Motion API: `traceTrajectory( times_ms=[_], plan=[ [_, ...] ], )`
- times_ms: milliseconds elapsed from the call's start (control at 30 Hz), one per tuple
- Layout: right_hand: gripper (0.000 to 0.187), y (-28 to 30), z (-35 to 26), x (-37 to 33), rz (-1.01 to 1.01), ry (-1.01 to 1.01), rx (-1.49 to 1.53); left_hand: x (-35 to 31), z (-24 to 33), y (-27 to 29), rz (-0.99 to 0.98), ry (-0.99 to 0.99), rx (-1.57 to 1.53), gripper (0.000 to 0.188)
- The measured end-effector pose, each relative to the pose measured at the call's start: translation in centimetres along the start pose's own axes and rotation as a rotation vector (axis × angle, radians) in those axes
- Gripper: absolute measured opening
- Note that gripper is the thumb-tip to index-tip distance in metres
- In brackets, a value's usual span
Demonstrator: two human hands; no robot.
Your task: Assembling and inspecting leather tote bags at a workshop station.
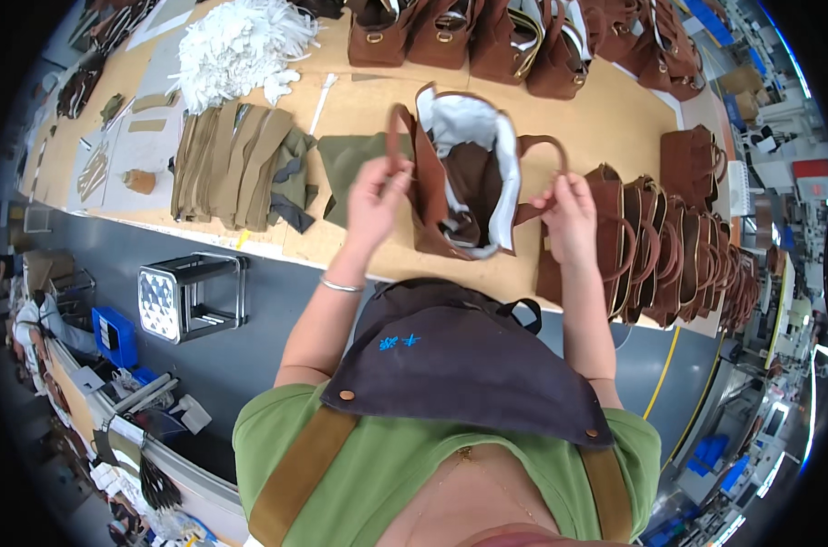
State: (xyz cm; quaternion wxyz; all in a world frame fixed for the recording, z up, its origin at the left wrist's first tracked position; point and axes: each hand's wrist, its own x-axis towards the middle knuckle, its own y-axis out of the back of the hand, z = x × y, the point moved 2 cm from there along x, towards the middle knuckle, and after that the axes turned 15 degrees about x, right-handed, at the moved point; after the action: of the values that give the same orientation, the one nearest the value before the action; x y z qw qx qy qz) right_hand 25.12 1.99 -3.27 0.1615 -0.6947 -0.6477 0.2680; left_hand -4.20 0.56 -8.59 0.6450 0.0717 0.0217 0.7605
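An open brown handbag (429, 187) with a whitish lining stands over the table in front of me, its mouth turned up so the dark inside shows. My left hand (376, 199) is closed around one of its handles (394, 135), at the bag's left side. On the other side, my right hand (569, 217) grips the second handle (551, 144), which is pulled away from the bag. Both hands are slightly blurred. A flat olive-green piece of fabric (343, 169) lies partly behind my left hand.
Finished-looking brown bags (377, 41) stand along the table's far side, and more brown bags (619, 242) are packed at the right. Left lie stacked olive-brown strips (222, 169) and a heap of white strips (241, 50). A metal-framed stool (191, 296) stands on the floor.
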Motion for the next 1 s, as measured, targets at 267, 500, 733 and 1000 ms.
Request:
traceTrajectory(
  times_ms=[267, 500, 733, 1000],
  plan=[
    [0.036, -0.9, -0.9, -3.5, 0.031, 0.357, -0.71, -2.1, 1.6, 1.8, -0.043, -0.099, 0.453, 0.029],
    [0.026, -8.4, 3.8, 0.7, -0.316, -0.125, -0.279, -3.8, 8.8, -3.9, -0.646, -0.456, 0.434, 0.023],
    [0.029, -4.0, 3.2, 0.3, -0.56, 0.204, -0.969, -3.3, 5.2, -2.8, -0.559, -0.177, 1.084, 0.016],
    [0.047, -2.1, 3.9, -3.3, -0.664, 0.554, -1.572, -2.1, 3.0, -4.6, -0.708, -0.096, 0.993, 0.021]
  ],
)
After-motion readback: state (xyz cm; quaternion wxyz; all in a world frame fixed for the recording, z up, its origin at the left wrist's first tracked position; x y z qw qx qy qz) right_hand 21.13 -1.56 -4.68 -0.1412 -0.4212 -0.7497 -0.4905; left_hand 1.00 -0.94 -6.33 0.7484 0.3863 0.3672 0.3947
